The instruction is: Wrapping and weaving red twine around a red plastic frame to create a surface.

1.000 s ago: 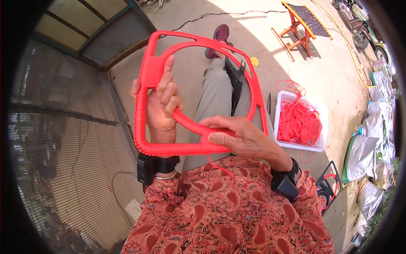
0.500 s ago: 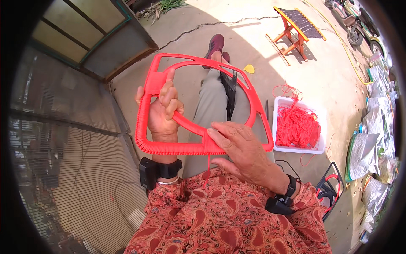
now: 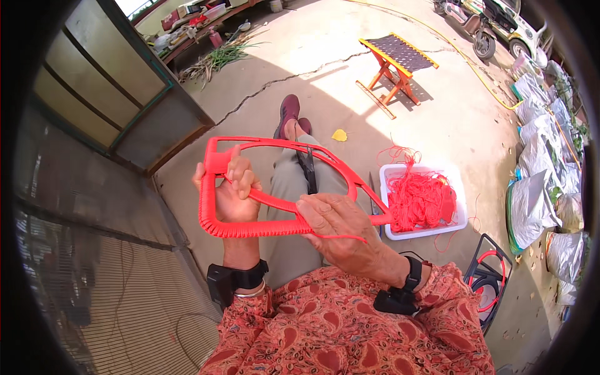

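Observation:
A red plastic frame [image 3: 269, 147], roughly square with a crossbar, is held above my lap. Its near edge is wound tightly with red cord. My left hand [image 3: 230, 194] grips the frame's left side, fingers curled over the crossbar. My right hand [image 3: 334, 222] pinches the near edge at its right part, and a loose end of red cord [image 3: 344, 237] trails from under the fingers. My legs stretch out beneath the frame toward a dark red shoe [image 3: 289, 109].
A white tub [image 3: 425, 231] full of tangled red cord stands on the concrete to my right. An orange folding stool [image 3: 397, 62] is farther off. A black wire frame [image 3: 490, 275] lies at lower right, sacks along the right edge, a mesh screen at left.
The view has tilted up, so frame and hands sit lower in the picture. My right hand has slid rightward along the wound near edge.

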